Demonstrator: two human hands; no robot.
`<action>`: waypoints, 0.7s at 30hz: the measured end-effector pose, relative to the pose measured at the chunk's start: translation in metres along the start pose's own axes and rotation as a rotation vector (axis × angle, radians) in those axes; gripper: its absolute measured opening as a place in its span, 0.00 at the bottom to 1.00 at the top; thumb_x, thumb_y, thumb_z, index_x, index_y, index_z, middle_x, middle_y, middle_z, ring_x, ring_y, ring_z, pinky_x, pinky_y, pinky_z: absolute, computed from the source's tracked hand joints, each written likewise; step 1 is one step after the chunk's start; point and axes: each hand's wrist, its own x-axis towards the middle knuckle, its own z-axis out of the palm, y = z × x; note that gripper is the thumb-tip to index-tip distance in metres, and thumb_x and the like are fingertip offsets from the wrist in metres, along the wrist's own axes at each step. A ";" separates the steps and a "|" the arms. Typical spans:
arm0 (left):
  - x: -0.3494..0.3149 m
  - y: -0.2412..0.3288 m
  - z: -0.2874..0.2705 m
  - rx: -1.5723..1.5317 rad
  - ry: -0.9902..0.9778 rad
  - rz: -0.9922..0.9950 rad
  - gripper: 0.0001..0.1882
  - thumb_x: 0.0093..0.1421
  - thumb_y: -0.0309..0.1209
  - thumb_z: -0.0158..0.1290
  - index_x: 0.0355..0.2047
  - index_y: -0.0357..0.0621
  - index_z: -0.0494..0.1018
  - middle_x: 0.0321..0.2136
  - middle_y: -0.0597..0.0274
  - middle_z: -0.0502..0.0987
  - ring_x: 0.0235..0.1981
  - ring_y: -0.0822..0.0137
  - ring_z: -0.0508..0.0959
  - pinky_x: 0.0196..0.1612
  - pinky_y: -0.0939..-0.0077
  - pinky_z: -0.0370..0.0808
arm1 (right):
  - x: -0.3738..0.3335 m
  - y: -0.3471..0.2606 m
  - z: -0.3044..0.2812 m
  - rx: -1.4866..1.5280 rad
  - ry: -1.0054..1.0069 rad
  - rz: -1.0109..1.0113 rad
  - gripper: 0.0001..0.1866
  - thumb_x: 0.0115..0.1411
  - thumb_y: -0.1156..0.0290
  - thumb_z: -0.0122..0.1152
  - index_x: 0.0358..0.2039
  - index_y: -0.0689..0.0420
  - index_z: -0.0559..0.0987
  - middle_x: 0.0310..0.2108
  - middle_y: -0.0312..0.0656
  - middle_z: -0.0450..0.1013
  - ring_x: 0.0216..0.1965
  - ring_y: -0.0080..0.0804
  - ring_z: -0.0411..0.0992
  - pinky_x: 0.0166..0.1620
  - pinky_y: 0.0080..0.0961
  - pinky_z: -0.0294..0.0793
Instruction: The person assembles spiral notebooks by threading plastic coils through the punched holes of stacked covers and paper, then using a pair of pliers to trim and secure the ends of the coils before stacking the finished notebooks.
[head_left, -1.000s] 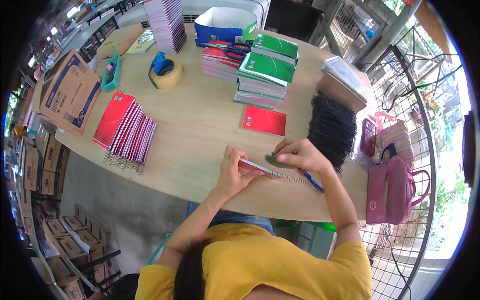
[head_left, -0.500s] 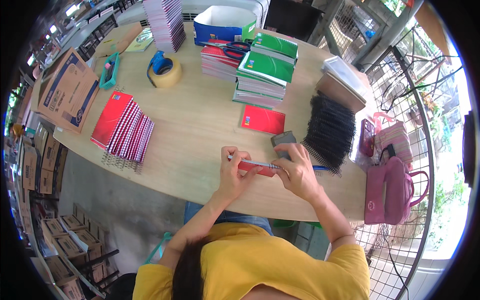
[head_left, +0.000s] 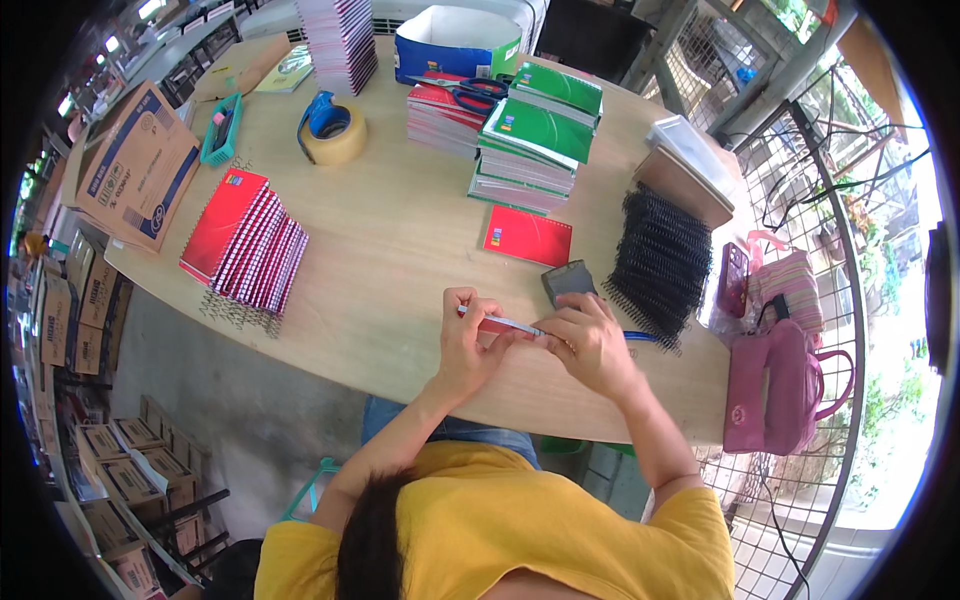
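Over the near part of the table I hold a small red notebook (head_left: 503, 327) nearly edge-on, its page edge facing up. My left hand (head_left: 468, 345) is closed around its left end, with the thumb against the red cover. My right hand (head_left: 592, 345) pinches along the top edge towards its right end; the fingertips hide whether a thin coil is between them. Just beyond my right hand lies a dark grey block-like object (head_left: 568, 284). Behind that, a single red notebook (head_left: 527, 236) lies flat. A heap of black spiral binding coils (head_left: 660, 265) is to the right.
At left stands a fanned stack of red spiral notebooks (head_left: 240, 240). Farther back are a tape dispenser (head_left: 335, 130), green notebooks (head_left: 535, 130), and scissors (head_left: 475, 95) on red ones. A blue pen (head_left: 640, 336) and a pink bag (head_left: 775, 390) are at right, a carton (head_left: 140, 170) at far left.
My right hand has slid slightly left along the notebook's edge, towards my left hand. The notebook now tilts a little more, showing less of its red cover. The left hand keeps its grip.
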 end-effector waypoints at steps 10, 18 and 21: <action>0.009 -0.010 -0.007 -0.032 -0.071 0.059 0.24 0.49 0.34 0.73 0.40 0.43 0.70 0.37 0.57 0.69 0.41 0.55 0.71 0.40 0.62 0.73 | 0.039 0.073 -0.044 0.024 -0.345 -0.131 0.28 0.50 0.64 0.74 0.55 0.44 0.83 0.60 0.48 0.69 0.57 0.52 0.70 0.63 0.43 0.68; 0.013 -0.013 -0.008 -0.031 -0.132 0.078 0.27 0.46 0.31 0.74 0.39 0.42 0.68 0.36 0.57 0.68 0.38 0.54 0.72 0.38 0.61 0.73 | 0.040 0.056 -0.026 0.895 -0.398 0.108 0.27 0.65 0.51 0.61 0.43 0.67 0.84 0.51 0.48 0.75 0.50 0.38 0.75 0.56 0.34 0.71; 0.013 -0.015 -0.008 -0.071 -0.151 0.044 0.27 0.44 0.29 0.75 0.38 0.41 0.68 0.36 0.56 0.68 0.38 0.54 0.73 0.37 0.61 0.74 | 0.039 0.056 -0.031 1.023 -0.312 0.109 0.25 0.72 0.56 0.53 0.41 0.70 0.83 0.51 0.44 0.77 0.51 0.34 0.75 0.55 0.34 0.72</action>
